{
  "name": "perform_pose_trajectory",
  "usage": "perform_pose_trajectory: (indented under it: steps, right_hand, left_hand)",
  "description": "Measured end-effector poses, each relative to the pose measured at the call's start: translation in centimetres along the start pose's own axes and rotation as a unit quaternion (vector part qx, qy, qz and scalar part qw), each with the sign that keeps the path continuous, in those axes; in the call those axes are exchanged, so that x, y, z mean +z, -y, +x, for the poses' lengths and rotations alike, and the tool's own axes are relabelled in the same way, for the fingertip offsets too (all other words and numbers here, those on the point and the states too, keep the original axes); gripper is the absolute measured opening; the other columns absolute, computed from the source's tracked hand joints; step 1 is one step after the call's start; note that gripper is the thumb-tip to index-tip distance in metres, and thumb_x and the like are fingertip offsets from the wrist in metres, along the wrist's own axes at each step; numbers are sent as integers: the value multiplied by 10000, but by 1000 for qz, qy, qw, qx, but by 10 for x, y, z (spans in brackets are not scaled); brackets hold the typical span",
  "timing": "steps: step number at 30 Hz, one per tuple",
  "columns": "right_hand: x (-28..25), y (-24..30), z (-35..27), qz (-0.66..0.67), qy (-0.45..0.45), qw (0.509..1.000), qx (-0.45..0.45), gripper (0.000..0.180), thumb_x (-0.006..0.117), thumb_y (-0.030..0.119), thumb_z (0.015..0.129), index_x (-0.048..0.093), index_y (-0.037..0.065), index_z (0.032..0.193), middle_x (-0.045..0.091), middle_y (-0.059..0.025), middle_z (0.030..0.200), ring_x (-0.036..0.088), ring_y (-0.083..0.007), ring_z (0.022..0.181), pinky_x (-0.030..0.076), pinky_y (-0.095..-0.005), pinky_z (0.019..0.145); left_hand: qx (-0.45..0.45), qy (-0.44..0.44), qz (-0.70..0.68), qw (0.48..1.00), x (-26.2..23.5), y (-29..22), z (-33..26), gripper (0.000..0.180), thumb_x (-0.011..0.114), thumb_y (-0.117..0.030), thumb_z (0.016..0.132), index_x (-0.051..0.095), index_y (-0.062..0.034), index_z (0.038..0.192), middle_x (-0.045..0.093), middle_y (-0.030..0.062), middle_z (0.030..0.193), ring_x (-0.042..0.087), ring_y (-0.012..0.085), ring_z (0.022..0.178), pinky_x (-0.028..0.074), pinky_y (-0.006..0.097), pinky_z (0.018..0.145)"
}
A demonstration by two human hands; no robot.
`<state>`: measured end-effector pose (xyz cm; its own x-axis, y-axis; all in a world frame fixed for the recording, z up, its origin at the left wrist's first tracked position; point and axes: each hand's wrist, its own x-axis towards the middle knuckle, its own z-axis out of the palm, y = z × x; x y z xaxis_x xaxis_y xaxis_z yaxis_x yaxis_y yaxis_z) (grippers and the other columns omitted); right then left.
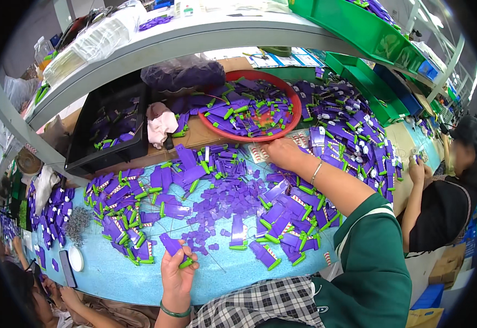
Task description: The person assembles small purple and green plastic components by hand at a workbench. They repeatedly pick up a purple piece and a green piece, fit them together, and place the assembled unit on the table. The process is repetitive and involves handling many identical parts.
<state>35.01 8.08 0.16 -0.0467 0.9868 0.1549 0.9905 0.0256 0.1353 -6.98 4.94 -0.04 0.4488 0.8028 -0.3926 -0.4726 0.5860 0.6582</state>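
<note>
My left hand point(177, 276) is closed on a flat purple plastic part point(170, 244) with a bright green end, held above the near edge of the table. Farther off, my right hand point(285, 155) is at a sheet of red-and-white striped stickers point(258, 153), just in front of the red basin. Its fingers are bent together at the sheet, and what they pinch, if anything, is hidden. Between the hands lies a spread of small purple pieces point(225, 199). Purple-and-green parts with striped stickers point(290, 227) are heaped near my right forearm.
A red basin point(297, 109) of purple-and-green parts stands at the back, with a black crate point(77, 158) left of it. A grey shelf point(195, 42) crosses above. Green trays point(367, 87) stand back right. One co-worker point(440, 208) sits at right; others are lower left.
</note>
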Motion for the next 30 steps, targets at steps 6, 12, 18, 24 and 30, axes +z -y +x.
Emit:
perform_pose_trajectory:
  steps: [6, 12, 18, 24, 30]
  right_hand:
    - [15, -24, -10, -21, -28, 996, -79, 134, 580, 95, 735, 651, 74, 846, 655, -125, 702, 666, -285, 659, 529, -404, 599]
    - [-36, -8, -30, 64, -229, 960, -148, 148, 618, 84, 740, 638, 61, 885, 653, -84, 821, 632, -242, 771, 490, -372, 705]
    - [-95, 15, -57, 225, -399, 887, -55, 411, 757, -50, 636, 638, 54, 1016, 668, -88, 968, 631, -258, 829, 504, -336, 711]
    - [-140, 16, -72, 151, -439, 885, -45, 492, 760, -48, 648, 615, 62, 1106, 634, -128, 1065, 637, -280, 926, 545, -326, 752]
    - [-158, 4, -96, 38, -120, 991, -34, 444, 673, 37, 746, 582, 114, 1174, 583, -82, 1141, 587, -291, 914, 485, -396, 793]
  left_hand:
    - [-22, 31, -21, 999, 7, 10, 0, 223, 572, -97, 904, 534, -57, 1119, 613, 68, 858, 620, 205, 747, 514, 308, 586]
    - [-22, 42, -15, 999, 13, 15, -2, 230, 578, -101, 902, 531, -56, 1122, 604, 65, 844, 620, 197, 745, 525, 295, 566]
    - [-42, 72, -3, 996, 24, 26, -1, 240, 569, -101, 909, 523, -41, 1137, 619, 76, 853, 630, 201, 763, 525, 314, 596]
    - [-77, 103, 14, 992, 40, 38, -1, 251, 568, -103, 909, 515, -34, 1144, 622, 72, 862, 627, 193, 759, 520, 312, 599]
    - [-75, 96, 9, 993, 35, 41, 1, 248, 565, -102, 912, 514, -26, 1142, 619, 75, 863, 625, 197, 756, 520, 311, 601]
